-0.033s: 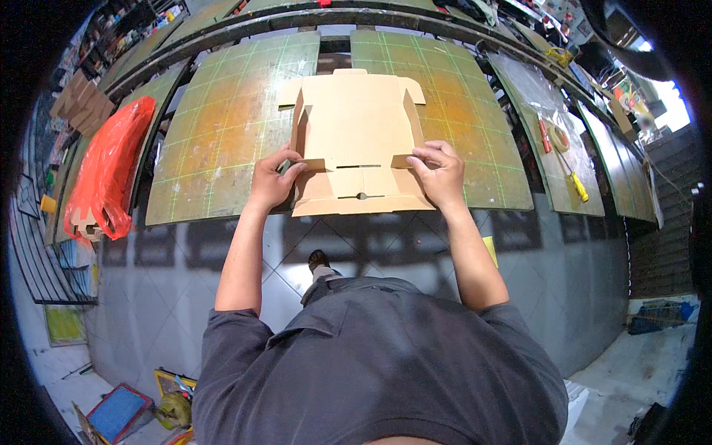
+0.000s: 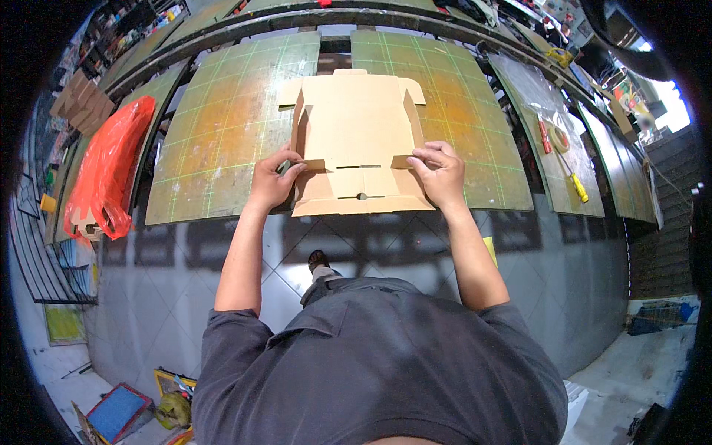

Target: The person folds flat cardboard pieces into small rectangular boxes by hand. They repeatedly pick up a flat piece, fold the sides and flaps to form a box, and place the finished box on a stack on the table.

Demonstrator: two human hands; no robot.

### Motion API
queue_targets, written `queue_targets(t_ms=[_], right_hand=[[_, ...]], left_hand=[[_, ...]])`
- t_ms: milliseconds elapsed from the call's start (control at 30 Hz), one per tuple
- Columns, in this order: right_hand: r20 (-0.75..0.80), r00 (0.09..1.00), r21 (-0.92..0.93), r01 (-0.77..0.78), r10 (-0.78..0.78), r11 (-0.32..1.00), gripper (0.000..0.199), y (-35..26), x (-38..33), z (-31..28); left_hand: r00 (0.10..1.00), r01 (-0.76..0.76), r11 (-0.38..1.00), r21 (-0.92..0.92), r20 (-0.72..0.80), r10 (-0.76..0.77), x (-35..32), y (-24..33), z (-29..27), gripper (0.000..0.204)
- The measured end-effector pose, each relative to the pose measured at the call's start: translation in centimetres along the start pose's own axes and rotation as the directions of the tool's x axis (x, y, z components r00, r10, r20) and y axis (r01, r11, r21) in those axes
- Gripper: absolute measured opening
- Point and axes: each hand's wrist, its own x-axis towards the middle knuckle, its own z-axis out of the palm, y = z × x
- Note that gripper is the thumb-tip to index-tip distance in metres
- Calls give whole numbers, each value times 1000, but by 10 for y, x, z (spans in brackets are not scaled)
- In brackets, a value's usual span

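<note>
A partly folded brown cardboard box [image 2: 354, 119] lies across two boards in front of me, with its side walls raised. Its near panel, with a slot and a small round notch, reaches past the boards' front edge. At the left near corner, my left hand [image 2: 274, 176] pinches a small folded-in flap between thumb and fingers. My right hand [image 2: 440, 172] does the same with the matching flap at the right near corner. On the far side, ear-like tabs stick out left and right.
Green-lined boards [image 2: 222, 133] carry the box. To the left sits a red plastic bag [image 2: 111, 167] with cardboard showing at its mouth, beside stacked cardboard [image 2: 81, 104]. On a right-hand board lie a yellow-handled screwdriver [image 2: 578, 187], a red-handled tool [image 2: 545, 136] and a tape roll [image 2: 560, 139].
</note>
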Motion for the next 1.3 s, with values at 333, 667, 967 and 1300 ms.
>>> queue_targets(t_ms=[333, 667, 967, 1300], right_hand=[[308, 930, 54, 193, -201, 980, 38, 14, 9, -23], [717, 676, 26, 218, -170, 976, 98, 12, 14, -59], [561, 822, 239, -54, -92, 970, 87, 20, 4, -42], [165, 969, 159, -208, 182, 965, 57, 13, 15, -10]], left_hand=[[961, -235, 961, 147, 182, 207, 3, 6, -20, 49], [863, -297, 882, 366, 499, 84, 7, 38, -44, 97], [901, -215, 964, 155, 413, 134, 0, 19, -29, 84], [973, 3, 989, 145, -230, 31, 4, 21, 14, 58]])
